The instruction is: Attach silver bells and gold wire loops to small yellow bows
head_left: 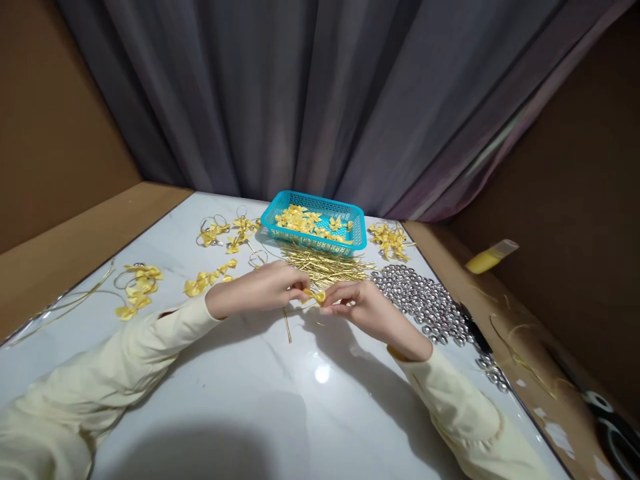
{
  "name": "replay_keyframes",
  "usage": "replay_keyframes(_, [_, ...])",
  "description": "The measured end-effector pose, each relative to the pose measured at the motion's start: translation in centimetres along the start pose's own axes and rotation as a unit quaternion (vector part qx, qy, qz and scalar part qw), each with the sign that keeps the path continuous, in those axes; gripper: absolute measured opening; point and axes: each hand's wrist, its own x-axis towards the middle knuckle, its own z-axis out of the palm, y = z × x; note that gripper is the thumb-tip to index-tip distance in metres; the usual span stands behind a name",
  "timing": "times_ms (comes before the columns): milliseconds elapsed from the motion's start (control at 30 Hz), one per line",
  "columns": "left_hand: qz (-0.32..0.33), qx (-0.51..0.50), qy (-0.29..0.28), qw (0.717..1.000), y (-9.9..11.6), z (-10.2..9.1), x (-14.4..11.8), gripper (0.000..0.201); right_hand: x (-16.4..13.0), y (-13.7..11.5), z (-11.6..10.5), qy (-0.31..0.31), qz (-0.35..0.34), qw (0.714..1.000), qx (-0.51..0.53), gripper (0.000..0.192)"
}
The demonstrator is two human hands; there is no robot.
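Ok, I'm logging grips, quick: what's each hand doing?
Left hand: closed, holding a shiny yellow ribbon bow.
Right hand: closed, holding the bow's other side.

Room down low, traffic above!
White tabletop (240,393) runs open at lower centre; left hand (273,285) and right hand (367,308) block mid-frame, blue basket (313,241) and gold ties (340,269) bar just above, silver beads (425,303) crowd centre right.

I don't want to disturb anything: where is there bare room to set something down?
Widest: the near tabletop, between the left sleeve and right sleeve. A smaller patch lies between the left sleeve and the leftmost bows. It is crowded beyond the left hand, right hand and held bow: gold strips, basket, silver pieces.
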Motion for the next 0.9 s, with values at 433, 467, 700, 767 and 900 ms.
replay_keyframes(433, [-0.002,-0.026,-0.005,1.0,1.6,-0.4,-0.8,0.022,-0.6,-1.9,-0.2,0.041,-0.029,0.998,-0.044,0.011])
replay_keyframes(467, [-0.021,-0.061,-0.02,0.998,1.6,-0.6,-0.8,0.025,-0.7,-2.0,-0.3,0.047,-0.031,0.997,-0.043,0.012])
replay_keyframes(700, [-0.055,-0.17,-0.068,0.982,2.3,-0.9,-0.5,0.04,-1.2,-2.5,-0.3,0.1,-0.049,0.992,-0.053,0.013])
replay_keyframes(767, [-0.048,-0.164,-0.062,0.983,2.6,-0.7,-0.5,0.04,-1.3,-2.6,-0.2,0.106,-0.04,0.992,-0.056,0.013])
replay_keyframes(900, [-0.056,-0.14,-0.041,0.988,2.9,-0.3,-0.3,0.042,-1.5,-2.8,-0.1,0.107,-0.019,0.992,-0.059,0.013])
